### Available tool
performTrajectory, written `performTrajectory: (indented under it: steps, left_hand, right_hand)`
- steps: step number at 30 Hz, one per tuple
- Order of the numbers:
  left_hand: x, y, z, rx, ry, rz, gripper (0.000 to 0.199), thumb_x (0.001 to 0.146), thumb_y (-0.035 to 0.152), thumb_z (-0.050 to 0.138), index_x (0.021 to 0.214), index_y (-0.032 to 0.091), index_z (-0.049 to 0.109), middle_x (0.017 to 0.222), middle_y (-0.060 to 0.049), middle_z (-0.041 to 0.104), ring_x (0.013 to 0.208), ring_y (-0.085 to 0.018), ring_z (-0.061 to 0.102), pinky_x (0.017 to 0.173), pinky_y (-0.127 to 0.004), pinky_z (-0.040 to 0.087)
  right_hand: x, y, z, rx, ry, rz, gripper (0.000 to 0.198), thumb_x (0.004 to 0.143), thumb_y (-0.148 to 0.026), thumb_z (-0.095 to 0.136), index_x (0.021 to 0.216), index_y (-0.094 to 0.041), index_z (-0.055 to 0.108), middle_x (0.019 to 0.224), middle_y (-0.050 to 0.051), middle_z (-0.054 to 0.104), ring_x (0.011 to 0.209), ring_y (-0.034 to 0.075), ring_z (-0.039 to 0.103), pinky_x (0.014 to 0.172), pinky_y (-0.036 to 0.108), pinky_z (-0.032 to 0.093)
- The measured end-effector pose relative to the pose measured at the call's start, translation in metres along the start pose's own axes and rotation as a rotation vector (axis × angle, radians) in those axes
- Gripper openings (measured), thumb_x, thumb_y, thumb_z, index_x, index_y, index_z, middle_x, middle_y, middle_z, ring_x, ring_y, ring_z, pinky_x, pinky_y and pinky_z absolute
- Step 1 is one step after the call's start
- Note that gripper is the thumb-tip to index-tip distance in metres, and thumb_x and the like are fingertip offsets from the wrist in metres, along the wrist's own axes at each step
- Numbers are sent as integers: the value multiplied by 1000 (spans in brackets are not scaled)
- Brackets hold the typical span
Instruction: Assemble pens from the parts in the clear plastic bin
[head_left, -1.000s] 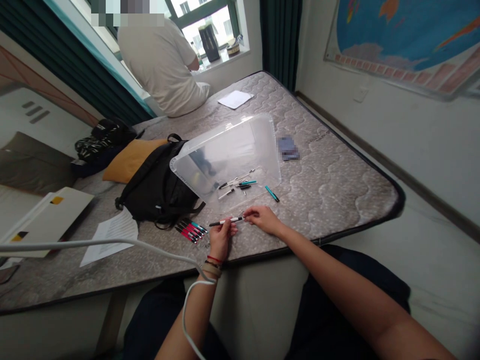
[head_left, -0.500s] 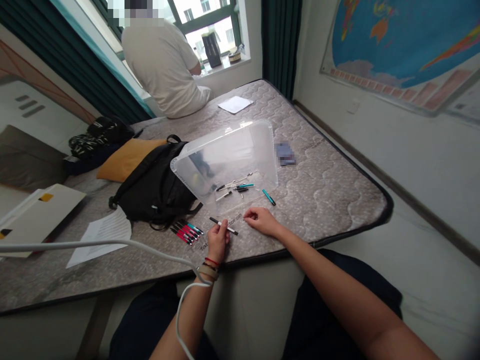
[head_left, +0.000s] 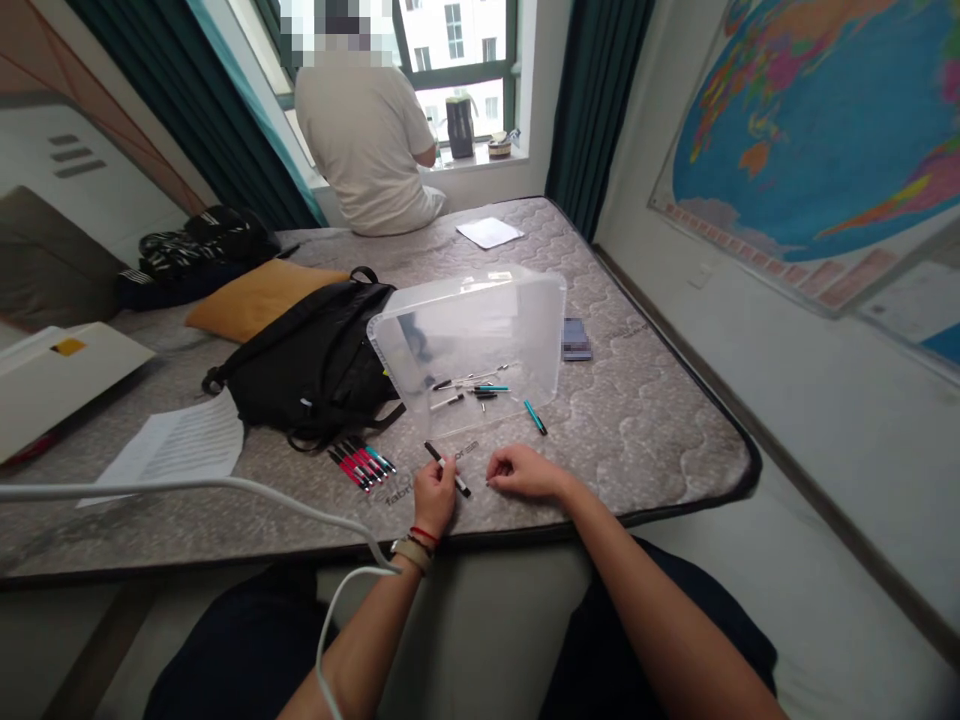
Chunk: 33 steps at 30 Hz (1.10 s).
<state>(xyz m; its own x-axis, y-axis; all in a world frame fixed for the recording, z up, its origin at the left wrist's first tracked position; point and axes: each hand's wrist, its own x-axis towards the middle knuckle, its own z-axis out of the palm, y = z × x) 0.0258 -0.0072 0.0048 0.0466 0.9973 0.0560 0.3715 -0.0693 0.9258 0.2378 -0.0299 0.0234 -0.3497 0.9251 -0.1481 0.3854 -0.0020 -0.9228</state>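
Note:
My left hand [head_left: 435, 492] pinches a black-and-white pen [head_left: 433, 452] that slants down to the right over the mattress. My right hand [head_left: 527, 472] lies just to the right with its fingers curled together; anything between them is hidden. In front of both hands, a clear plastic box [head_left: 480, 300] rests on its side with its opening towards me. Several pens and pen parts [head_left: 487, 388] are strewn in its mouth. A teal pen [head_left: 535, 417] with a black end lies outside, beyond my right hand. To my left is a row of red, black and teal pens [head_left: 362, 466].
A black backpack [head_left: 300, 370] and a mustard cushion [head_left: 266, 310] are left of the box. Printed paper [head_left: 172, 440] and a white cable [head_left: 262, 487] are nearer me. At the far edge of the mattress [head_left: 645, 400], a person in a white shirt [head_left: 360, 150] sits by the window.
The camera view has shifted. The pen in my left hand now slants more steeply. My right hand stays curled in about the same place beside it.

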Motion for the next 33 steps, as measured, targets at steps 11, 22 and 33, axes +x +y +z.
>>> performTrajectory:
  steps: [11, 22, 33]
  left_hand:
    - [-2, 1, 7, 154, 74, 59, 41, 91, 44, 49, 58, 20, 49, 51, 3, 46, 50, -12, 42, 52, -25, 26]
    - [-4, -1, 9, 210, 41, 75, 45, 94, 46, 43, 59, 20, 50, 51, 3, 45, 49, -12, 44, 54, -26, 24]
    - [-6, 8, 1, 34, -79, 38, 43, 99, 46, 36, 76, 19, 60, 57, 0, 56, 55, -15, 54, 56, -25, 31]
  right_hand:
    - [-3, -16, -21, 519, 813, -16, 29, 76, -39, 66, 99, -20, 63, 94, 4, 70, 72, 14, 66, 64, 26, 51]
    - [-7, 6, 0, 443, 699, 176, 32, 73, -45, 66, 88, -17, 65, 72, 4, 70, 58, 16, 63, 56, 27, 48]
    - [75, -31, -64, -693, 384, 239, 20, 85, -21, 56, 97, -19, 72, 96, 5, 75, 86, 17, 67, 81, 25, 47]
